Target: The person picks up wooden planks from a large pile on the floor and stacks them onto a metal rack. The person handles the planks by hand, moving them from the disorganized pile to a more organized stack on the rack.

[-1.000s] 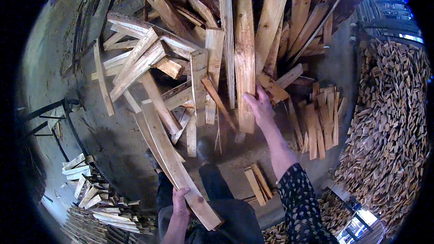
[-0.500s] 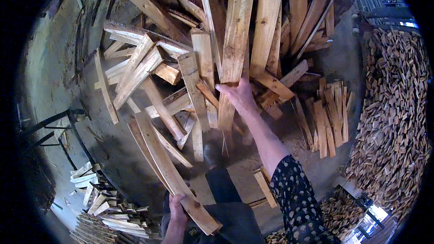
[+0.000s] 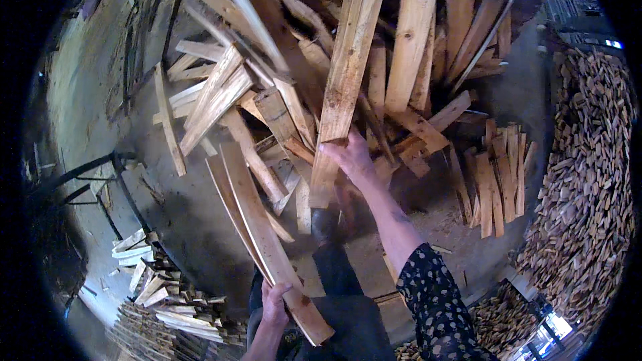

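My left hand (image 3: 275, 301) is closed around two long wooden slats (image 3: 263, 227), held together and slanting up to the left across my lap. Out in front, my right hand (image 3: 350, 155) grips the near end of a wide wooden board (image 3: 350, 60) that leans upright over the pile, thumb on its left edge. Another piece of wood lies under that board's lower end. Left of the right hand, a short reddish wood strip (image 3: 299, 150) rests among the loose boards. The fingers on the right hand's far side are partly hidden.
A heap of split boards (image 3: 214, 97) spreads ahead and left. Shorter slats (image 3: 498, 180) stand bunched at the right. A tall mass of stacked wood pieces (image 3: 588, 180) fills the far right. A dark metal frame (image 3: 87, 180) stands left, with more cut wood (image 3: 167, 301) at lower left.
My right hand has drawn the board slightly toward me and tilted it. A dark-sided board left of it has tipped leftward. The view has shifted a little; the left hand keeps its slats.
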Demonstrator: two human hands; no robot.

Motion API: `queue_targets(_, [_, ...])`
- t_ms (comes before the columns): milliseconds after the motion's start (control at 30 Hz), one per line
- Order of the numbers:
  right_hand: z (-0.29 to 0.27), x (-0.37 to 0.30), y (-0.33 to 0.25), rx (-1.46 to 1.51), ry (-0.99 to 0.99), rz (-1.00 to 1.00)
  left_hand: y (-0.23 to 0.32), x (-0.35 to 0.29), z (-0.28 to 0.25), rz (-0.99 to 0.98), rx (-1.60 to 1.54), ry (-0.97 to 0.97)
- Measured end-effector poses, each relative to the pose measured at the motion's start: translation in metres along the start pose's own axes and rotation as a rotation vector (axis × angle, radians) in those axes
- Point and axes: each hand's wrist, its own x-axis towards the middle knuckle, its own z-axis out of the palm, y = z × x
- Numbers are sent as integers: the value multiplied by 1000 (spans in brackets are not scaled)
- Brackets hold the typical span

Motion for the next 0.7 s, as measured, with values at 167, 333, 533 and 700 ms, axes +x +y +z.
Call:
queue_targets(167, [2,21,16,-409,-101,-40,7,-2,4,-19,14,35])
queue_targets(333, [0,22,13,-383,-316,45,7,3,-2,-3,-21,4])
queue_targets(533, [20,-19,36,97,-150,125,-6,14,-15,34,-150,12])
queue_targets(700, [46,-39,28,-141,-69,87,8,25,-13,88,-232,-3])
